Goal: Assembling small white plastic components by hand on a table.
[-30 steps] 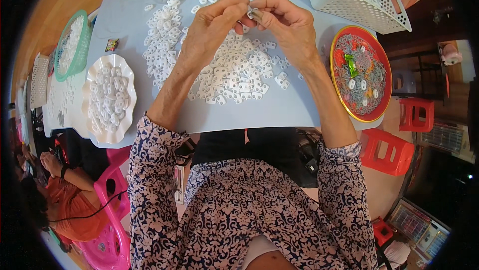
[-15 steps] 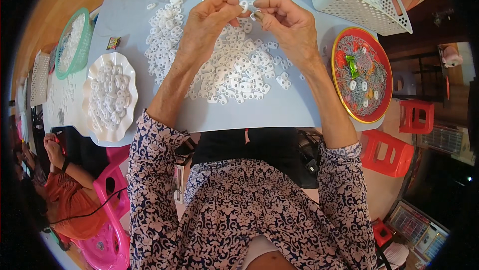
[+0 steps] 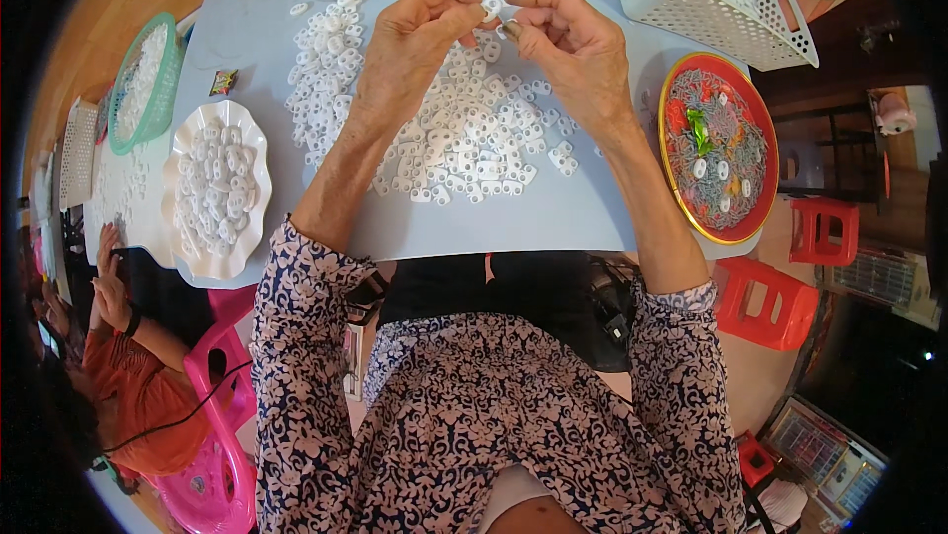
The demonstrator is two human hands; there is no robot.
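Above the far part of a scattered pile of small white plastic pieces with holes (image 3: 464,144), my two hands meet almost fingertip to fingertip. A white oval plastic piece (image 3: 492,7) is pinched between the thumb and fingers of my left hand (image 3: 420,36). My right hand (image 3: 583,50) is closed in a pinch beside it, its thumb and index finger near the piece. Something small and pale shows at the right fingertips, too small to name. Both forearms reach over the loose pieces.
To the left stands a white scalloped dish (image 3: 212,264) of finished-looking oval pieces, near a green basket (image 3: 168,90). On the right, a red gold-rimmed tray (image 3: 736,226) holds small grey parts. White perforated basket (image 3: 681,6) stands far right. Another person (image 3: 148,376) sits at left.
The white piece between my left fingers has shifted slightly right and up, with my hands staying close together. At left, the other person's hands have moved up towards the table edge.
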